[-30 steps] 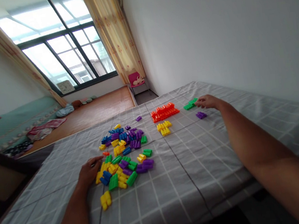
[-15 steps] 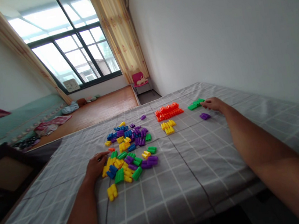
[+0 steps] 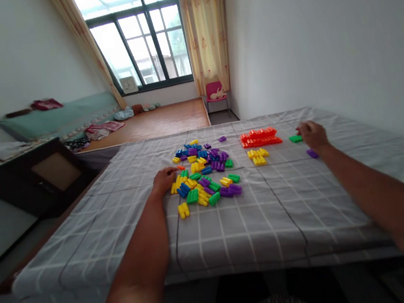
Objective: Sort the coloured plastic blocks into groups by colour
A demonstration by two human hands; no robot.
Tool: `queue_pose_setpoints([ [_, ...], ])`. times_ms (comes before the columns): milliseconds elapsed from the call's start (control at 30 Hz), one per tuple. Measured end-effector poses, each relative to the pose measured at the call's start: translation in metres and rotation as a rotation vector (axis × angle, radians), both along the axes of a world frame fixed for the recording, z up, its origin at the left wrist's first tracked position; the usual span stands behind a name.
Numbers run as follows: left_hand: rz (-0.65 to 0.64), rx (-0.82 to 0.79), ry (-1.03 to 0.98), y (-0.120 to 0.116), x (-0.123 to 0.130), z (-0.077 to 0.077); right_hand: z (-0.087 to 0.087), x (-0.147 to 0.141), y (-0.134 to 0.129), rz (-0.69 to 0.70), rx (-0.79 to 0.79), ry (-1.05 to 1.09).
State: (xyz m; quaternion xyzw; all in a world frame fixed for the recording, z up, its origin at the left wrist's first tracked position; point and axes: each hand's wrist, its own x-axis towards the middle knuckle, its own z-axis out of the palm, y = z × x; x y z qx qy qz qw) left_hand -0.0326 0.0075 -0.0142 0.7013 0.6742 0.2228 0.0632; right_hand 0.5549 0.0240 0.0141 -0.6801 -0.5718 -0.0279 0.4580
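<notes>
My left hand (image 3: 166, 179) rests at the left edge of a mixed pile of plastic blocks (image 3: 200, 194) shaped like joined tubes. Its fingers are pinched at a small orange block (image 3: 180, 167). Over on the right, my right hand (image 3: 313, 136) curls down at the end of a green block row (image 3: 295, 139). Blur and the fingers hide whatever it may hold. A purple block group (image 3: 312, 153) lies just under that hand, partly covered. Between the hands stand an orange block stack (image 3: 260, 138) and a yellow block group (image 3: 258, 157).
A grey checked cloth (image 3: 236, 237) covers the table. One purple block (image 3: 222, 139) lies apart behind the pile. A white wall (image 3: 320, 29) runs along the right side. Beyond are a low platform (image 3: 167, 118), a pink chair (image 3: 215, 91) and a dark cabinet (image 3: 51, 175).
The camera view has levelled and swung left, so everything sits further right. My right hand has shifted over the right end of the green row. My left hand stays by the orange block.
</notes>
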Motion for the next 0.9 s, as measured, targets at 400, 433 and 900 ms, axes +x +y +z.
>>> queue_pose_setpoints([
  [400, -0.052, 0.057, -0.064, -0.006, 0.000, 0.001, 0.017, -0.319, -0.031, 1.163, -0.099, -0.519],
  [433, -0.047, 0.046, -0.068, -0.006, 0.000, 0.001, 0.015, -0.331, -0.027, 1.156, -0.112, -0.555],
  [900, -0.083, 0.019, -0.070, 0.002, -0.010, 0.000, 0.043, -0.290, -0.004, 1.055, -0.125, -0.162],
])
